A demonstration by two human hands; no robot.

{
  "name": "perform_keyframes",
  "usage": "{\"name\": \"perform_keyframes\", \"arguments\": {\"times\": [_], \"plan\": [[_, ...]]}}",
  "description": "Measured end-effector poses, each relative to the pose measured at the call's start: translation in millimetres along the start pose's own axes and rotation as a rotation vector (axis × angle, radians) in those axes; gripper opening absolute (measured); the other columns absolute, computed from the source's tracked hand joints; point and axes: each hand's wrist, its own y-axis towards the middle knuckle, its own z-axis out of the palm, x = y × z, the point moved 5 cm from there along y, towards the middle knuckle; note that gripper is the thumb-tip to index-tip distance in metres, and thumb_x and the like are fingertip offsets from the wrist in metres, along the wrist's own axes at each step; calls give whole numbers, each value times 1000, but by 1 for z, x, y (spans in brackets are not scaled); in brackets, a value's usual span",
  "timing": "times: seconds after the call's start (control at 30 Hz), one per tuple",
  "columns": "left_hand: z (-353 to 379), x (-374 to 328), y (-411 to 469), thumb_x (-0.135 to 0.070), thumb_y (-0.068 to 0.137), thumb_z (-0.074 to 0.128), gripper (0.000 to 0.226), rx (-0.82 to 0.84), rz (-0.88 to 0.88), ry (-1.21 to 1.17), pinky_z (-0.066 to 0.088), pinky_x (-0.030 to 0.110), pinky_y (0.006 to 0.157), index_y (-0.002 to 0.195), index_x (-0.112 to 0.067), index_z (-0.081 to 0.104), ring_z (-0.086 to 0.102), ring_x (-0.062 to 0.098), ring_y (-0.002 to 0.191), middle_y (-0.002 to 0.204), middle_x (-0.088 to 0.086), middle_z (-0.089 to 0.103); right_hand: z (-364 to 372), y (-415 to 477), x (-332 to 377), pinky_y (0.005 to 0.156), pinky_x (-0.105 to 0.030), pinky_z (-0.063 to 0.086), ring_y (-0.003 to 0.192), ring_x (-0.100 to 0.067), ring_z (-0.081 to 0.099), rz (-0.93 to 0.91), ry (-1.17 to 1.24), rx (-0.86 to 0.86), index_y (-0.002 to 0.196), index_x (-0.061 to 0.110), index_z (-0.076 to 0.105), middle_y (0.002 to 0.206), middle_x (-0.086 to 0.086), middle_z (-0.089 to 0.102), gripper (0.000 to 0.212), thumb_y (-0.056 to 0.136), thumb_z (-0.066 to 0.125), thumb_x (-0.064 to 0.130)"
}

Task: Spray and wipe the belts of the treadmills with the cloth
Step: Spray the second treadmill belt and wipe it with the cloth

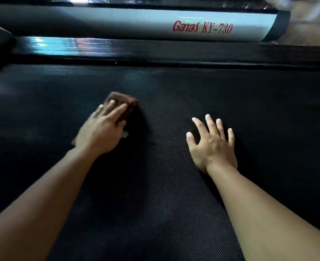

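A black textured treadmill belt (174, 185) fills most of the view. My left hand (102, 130) presses a folded brown cloth (126, 104) flat against the belt, left of centre; the cloth shows past my fingertips and most of it is hidden under the hand. My right hand (212, 144) rests flat on the belt to the right, fingers spread, holding nothing. No spray bottle is in sight.
A glossy black side rail (155, 51) runs along the belt's far edge. Beyond it lies a grey side cover (117, 21) with red lettering "Ganas KY-730" and a black end cap (279, 25). Wooden floor (311, 21) shows at the top right.
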Motion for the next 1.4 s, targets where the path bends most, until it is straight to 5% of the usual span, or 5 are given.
{"name": "perform_keyframes", "arguments": {"times": [0.4, 0.8, 1.17, 1.27, 1.4], "plan": [[-5, -2, 136, -39, 101, 47, 61, 10, -168, 53, 11, 33, 123, 158, -32, 25, 15, 21, 153, 168, 1, 15, 1, 1, 0, 122, -49, -5, 153, -18, -5, -6, -10, -8, 153, 44, 15, 166, 7, 2, 59, 97, 23, 60], [45, -121, 100, -39, 98, 50, 59, 153, 393, -9, 17, 37, 124, 154, -43, 30, 17, 18, 153, 165, -8, 24, -1, 0, 0, 122, -48, -6, 152, -17, -11, 1, 2, 31, 154, 44, 13, 166, 9, -2, 60, 98, 22, 61], [-8, 45, 103, -33, 95, 52, 70, 62, -29, 160, 17, 51, 123, 158, -39, 21, 18, 32, 152, 166, 2, 23, 1, 2, 0, 122, -49, -5, 153, -19, -4, -8, 23, -5, 152, 45, 18, 166, 7, 3, 58, 97, 26, 59], [-17, 40, 131, -33, 93, 52, 66, 60, -118, 69, 34, 42, 114, 153, -48, 28, 36, 33, 142, 159, 5, 33, 1, 1, 1, 122, -50, -4, 153, -20, -3, -16, 8, -17, 153, 44, 18, 166, 5, 5, 58, 97, 26, 59], [-4, 7, 160, -42, 98, 42, 62, 59, -66, 78, 17, 37, 123, 157, -39, 23, 16, 22, 153, 168, -2, 13, 1, 0, 2, 122, -51, -3, 153, -21, -2, -19, -14, -28, 153, 43, 17, 166, 4, 5, 59, 97, 24, 59]]}}
